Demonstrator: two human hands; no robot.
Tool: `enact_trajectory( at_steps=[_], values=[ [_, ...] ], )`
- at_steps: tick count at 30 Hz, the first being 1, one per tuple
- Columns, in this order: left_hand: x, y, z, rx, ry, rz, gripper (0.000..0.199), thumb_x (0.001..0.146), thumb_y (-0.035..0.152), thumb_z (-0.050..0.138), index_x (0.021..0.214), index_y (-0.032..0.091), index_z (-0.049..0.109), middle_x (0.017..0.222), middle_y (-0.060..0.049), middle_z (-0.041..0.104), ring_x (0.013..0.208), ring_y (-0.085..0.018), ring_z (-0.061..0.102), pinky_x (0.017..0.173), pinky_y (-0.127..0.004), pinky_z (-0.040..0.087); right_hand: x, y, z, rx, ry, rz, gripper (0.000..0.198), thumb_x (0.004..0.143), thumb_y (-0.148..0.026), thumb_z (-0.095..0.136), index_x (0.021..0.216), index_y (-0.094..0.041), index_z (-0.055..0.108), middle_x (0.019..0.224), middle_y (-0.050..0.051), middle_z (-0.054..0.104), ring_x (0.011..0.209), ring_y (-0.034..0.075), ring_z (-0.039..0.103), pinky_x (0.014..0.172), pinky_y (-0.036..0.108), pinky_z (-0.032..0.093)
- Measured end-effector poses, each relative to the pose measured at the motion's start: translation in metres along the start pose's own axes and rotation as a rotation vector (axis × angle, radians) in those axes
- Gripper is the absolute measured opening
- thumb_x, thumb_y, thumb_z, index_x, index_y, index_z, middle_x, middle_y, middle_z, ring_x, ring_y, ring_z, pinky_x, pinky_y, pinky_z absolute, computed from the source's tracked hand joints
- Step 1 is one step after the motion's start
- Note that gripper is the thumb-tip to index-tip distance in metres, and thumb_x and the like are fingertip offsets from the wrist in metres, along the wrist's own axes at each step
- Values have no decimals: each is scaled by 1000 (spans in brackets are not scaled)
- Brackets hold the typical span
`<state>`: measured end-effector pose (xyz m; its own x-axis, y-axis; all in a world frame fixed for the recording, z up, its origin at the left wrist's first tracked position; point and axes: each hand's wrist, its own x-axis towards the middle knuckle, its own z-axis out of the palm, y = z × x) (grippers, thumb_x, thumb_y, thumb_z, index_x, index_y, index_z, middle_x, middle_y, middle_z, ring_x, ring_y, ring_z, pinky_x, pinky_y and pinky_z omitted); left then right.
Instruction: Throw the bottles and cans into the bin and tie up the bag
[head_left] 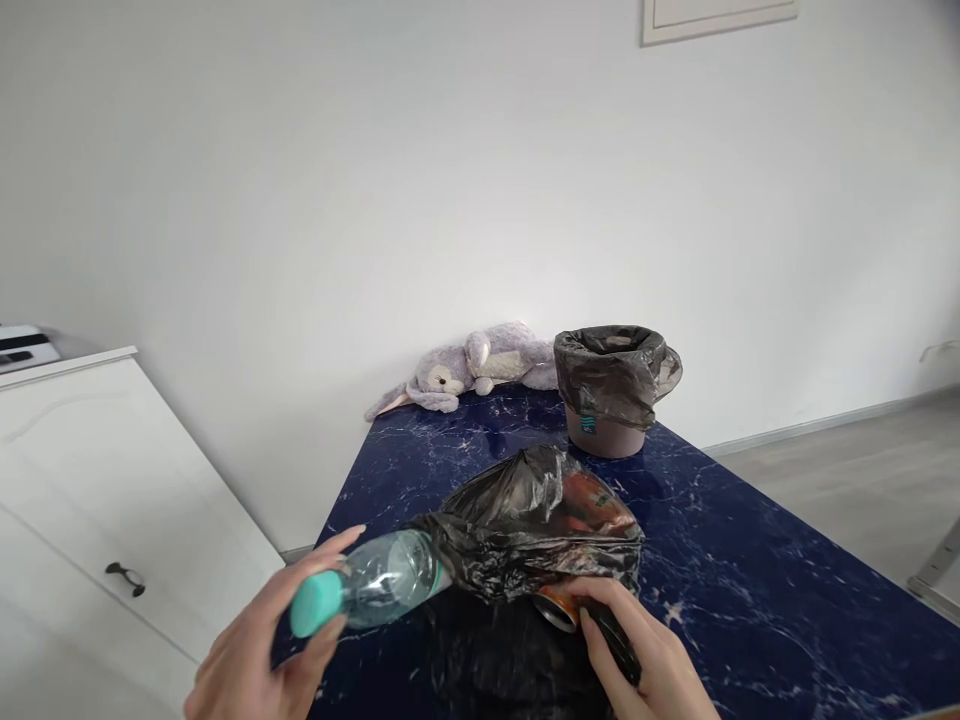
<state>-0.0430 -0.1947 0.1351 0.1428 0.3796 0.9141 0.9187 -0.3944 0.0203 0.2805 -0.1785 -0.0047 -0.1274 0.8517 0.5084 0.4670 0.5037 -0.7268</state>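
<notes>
A clear plastic bottle (381, 580) with a turquoise cap lies tilted in my left hand (274, 630), whose fingers and thumb are closed around its cap end. The bottle's base reaches the edge of a black plastic bag (517, 510) on the table. Through the thin film of the bag, orange-red shapes show. My right hand (637, 650) pinches the rim of the bag on the right side. Right at those fingertips, an orange drink can (556, 608) pokes out of the opening with its metal end toward me.
On the dark blue marbled table (720, 560), a bin (607, 435) lined with a dark bag stands at the back right. Beside it a grey plush bunny (480, 365) lies against the wall. A white cabinet (112, 500) stands to the left.
</notes>
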Motion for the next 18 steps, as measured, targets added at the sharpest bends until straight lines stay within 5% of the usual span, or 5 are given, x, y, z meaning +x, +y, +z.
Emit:
enact_trajectory(
  at_steps=[4,7,12,18],
  values=[
    [9,0,-2,-187,201,-397,29,103,51,57,117,27,63,108,-3,83,112,-30,78,100,-49,64,-11,7,7,-4,72,-12,23,108,-30,48,124,-29,64,118,10,78,103,19,79,83,21,63],
    [32,-8,7,-410,318,-594,33,103,56,56,113,25,57,103,-2,79,106,-28,78,106,-57,60,-17,14,13,-37,108,-73,24,106,-26,51,126,-29,64,120,9,77,109,21,78,88,24,64],
    [49,-53,36,-671,315,-722,38,96,57,68,101,21,57,99,-2,75,98,-24,79,109,-55,56,-18,26,14,-74,102,-147,33,103,-20,55,133,-31,62,124,6,78,113,22,78,90,25,65],
    [30,-110,70,-480,209,-779,47,93,64,65,112,21,59,96,-6,75,99,-29,78,93,-48,63,-23,36,15,-88,74,-54,31,105,-23,54,134,-31,61,124,6,78,109,22,79,79,23,66]
  ],
)
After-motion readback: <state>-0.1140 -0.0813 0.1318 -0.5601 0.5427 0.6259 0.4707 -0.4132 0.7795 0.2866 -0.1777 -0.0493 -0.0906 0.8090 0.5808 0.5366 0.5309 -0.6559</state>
